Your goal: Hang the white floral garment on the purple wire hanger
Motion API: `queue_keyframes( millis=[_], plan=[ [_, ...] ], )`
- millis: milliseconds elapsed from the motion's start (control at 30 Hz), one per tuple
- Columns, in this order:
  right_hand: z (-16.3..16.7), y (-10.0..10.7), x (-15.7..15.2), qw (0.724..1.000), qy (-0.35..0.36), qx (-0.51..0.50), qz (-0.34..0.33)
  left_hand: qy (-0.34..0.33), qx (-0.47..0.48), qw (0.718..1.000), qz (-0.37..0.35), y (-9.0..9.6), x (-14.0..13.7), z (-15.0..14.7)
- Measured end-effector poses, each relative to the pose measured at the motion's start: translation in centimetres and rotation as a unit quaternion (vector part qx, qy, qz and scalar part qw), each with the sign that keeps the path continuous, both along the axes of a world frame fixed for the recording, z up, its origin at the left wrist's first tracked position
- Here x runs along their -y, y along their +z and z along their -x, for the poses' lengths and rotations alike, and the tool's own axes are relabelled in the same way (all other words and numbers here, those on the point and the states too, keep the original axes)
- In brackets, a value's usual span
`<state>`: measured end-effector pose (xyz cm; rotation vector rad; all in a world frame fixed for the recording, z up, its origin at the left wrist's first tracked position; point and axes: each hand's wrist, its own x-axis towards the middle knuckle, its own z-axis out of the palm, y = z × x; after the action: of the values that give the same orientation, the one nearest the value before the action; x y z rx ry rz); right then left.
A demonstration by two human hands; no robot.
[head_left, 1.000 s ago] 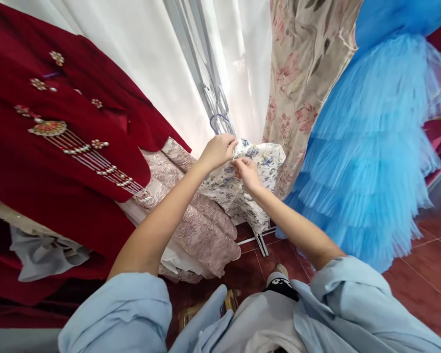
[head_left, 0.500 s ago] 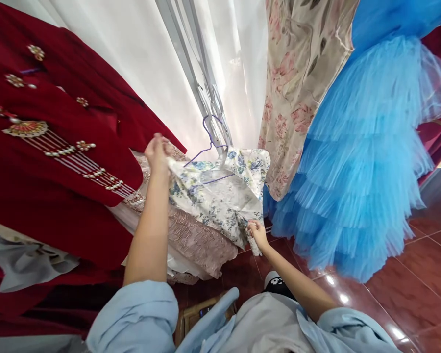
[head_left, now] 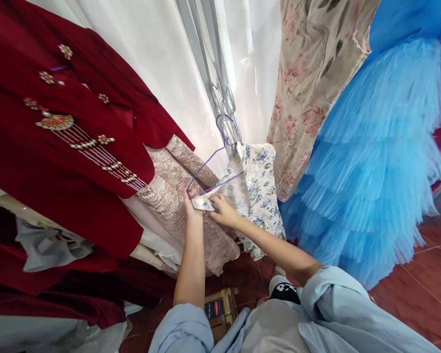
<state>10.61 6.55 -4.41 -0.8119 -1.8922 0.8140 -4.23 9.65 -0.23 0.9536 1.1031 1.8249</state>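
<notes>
A purple hanger (head_left: 210,158) hooks onto a grey metal stand in the middle of the head view. From its right side hangs a white floral top (head_left: 261,181) with a blue flower print. My left hand (head_left: 193,202) is closed around the hanger's left corner. Just right of it, my right hand (head_left: 223,210) pinches a pale edge of the top beside that corner. The left part of the top is bunched between my hands and partly hidden by them.
Left are a dark red velvet garment (head_left: 106,113) with beaded ornaments and a pink brocade dress (head_left: 176,184). A beige floral dress (head_left: 301,93) and a blue tulle gown (head_left: 375,147) hang right. Below, a wooden stool (head_left: 230,306) stands on red floor tiles (head_left: 407,289).
My left hand has moved down and right from the spread-out shoulder of the top to the hanger's corner. My right hand has come up and left beside it. The view has shifted.
</notes>
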Motion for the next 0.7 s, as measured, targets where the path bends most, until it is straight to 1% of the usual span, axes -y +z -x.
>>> queue_keyframes(
  millis=[67,133,167,200,233,267,300,333,367,433,500,533,600,667,700],
  plan=[
    [-0.4,-0.3,0.5,0.999,-0.001,0.041,0.008,0.004,0.048,0.999,0.022,-1.3,1.3,-1.7],
    [-1.7,-0.9,1.5,0.995,0.054,0.064,0.061,-0.012,0.061,0.997,0.034,-2.4,2.9,-3.5],
    [-2.7,-1.1,2.1,0.988,0.096,0.07,0.094,-0.041,0.039,0.998,0.04,-2.9,3.7,-4.3],
    [-3.9,-1.1,2.6,0.98,0.142,0.072,0.119,-0.087,-0.009,0.995,0.045,-3.4,4.7,-5.1],
    [-5.3,-1.0,3.0,0.971,0.185,0.074,0.134,-0.145,-0.076,0.985,0.052,-3.9,5.8,-5.8],
    [-7.0,-0.5,3.3,0.962,0.223,0.079,0.14,-0.205,-0.147,0.965,0.063,-4.5,6.9,-6.4],
    [-8.8,0.1,3.3,0.954,0.249,0.089,0.139,-0.26,-0.208,0.94,0.078,-5.1,8.1,-6.8],
    [-10.8,1.0,3.2,0.95,0.262,0.102,0.135,-0.308,-0.252,0.913,0.093,-5.7,9.3,-7.1],
    [-12.9,2.0,2.9,0.95,0.259,0.12,0.13,-0.346,-0.28,0.889,0.107,-6.2,10.4,-7.3],
    [-17.0,4.1,1.7,0.962,0.199,0.145,0.116,-0.397,-0.312,0.854,0.129,-6.8,12.1,-7.3],
    [-20.4,6.0,-0.1,0.98,0.11,0.122,0.11,-0.401,-0.343,0.838,0.141,-6.6,13.0,-6.8],
    [-21.7,6.9,-1.1,0.987,0.069,0.088,0.114,-0.387,-0.357,0.838,0.145,-6.2,13.0,-6.5],
    [-23.2,8.3,-3.0,0.992,0.009,-0.007,0.125,-0.344,-0.374,0.848,0.149,-4.9,12.7,-5.6],
    [-23.1,9.7,-4.6,0.989,-0.019,-0.088,0.113,-0.306,-0.378,0.861,0.149,-3.4,12.2,-4.5],
    [-22.6,10.4,-5.2,0.989,-0.022,-0.11,0.096,-0.29,-0.374,0.868,0.149,-2.7,12.0,-3.9]
  ],
)
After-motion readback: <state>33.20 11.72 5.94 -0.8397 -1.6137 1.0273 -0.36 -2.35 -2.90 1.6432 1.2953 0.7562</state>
